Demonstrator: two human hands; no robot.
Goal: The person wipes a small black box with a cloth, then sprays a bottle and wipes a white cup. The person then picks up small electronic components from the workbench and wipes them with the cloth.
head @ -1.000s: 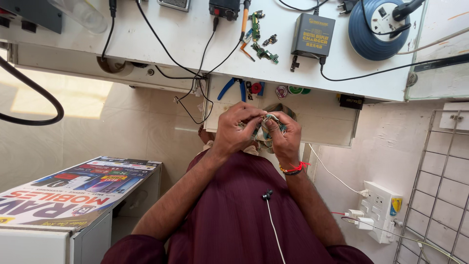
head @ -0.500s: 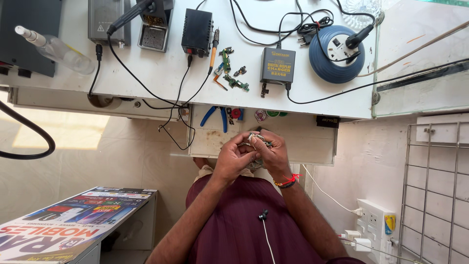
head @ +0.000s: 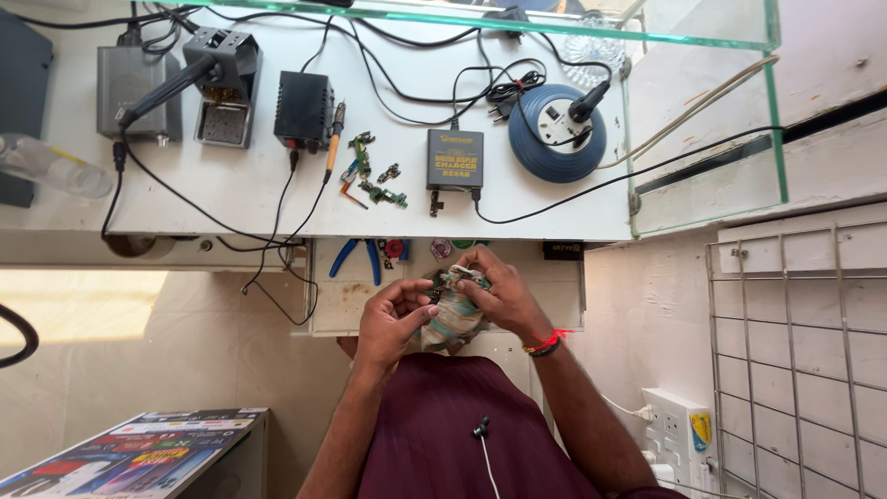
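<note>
Both of my hands are raised in front of my chest, below the white workbench (head: 231, 199). My left hand (head: 393, 323) and my right hand (head: 499, 296) together grip a small green circuit board (head: 459, 275) wrapped in a crumpled pale cloth (head: 450, 321). The fingertips of both hands pinch the board's top edge. A red thread band (head: 547, 342) circles my right wrist. My maroon shirt (head: 453, 425) fills the lower middle.
On the bench lie small green circuit pieces (head: 374, 180), a soldering iron (head: 334, 139), a black station box (head: 303, 106), a grey charger box (head: 455, 159), a round blue socket reel (head: 557, 129) and a metal iron stand (head: 222, 88). Blue pliers (head: 356, 259) lie in an open drawer. A wire rack (head: 799, 360) stands at right.
The view has tilted so more of the bench top shows and my hands sit lower in the frame. My hands stay together on the cloth-wrapped board.
</note>
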